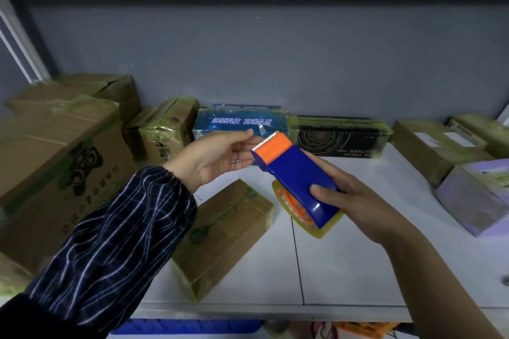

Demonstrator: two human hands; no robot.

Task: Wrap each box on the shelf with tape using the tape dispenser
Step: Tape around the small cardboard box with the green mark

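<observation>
Tape dispenser [298, 173] (blue body, orange cutter [272, 147]) is held above the white shelf [358, 270], mid-scene, cutter end pointed far-left. It is gripped at its near end by the right hand [355, 201], thumb on top. Left hand [217, 157] is held palm-up with fingers nearly straight, tips just at the cutter. Yellowish tape roll [311, 224] is seen under the body. A brown box [223, 234] lies near-left below the hands; blue box [239, 121] and black box [338, 136] are lined along the far wall.
</observation>
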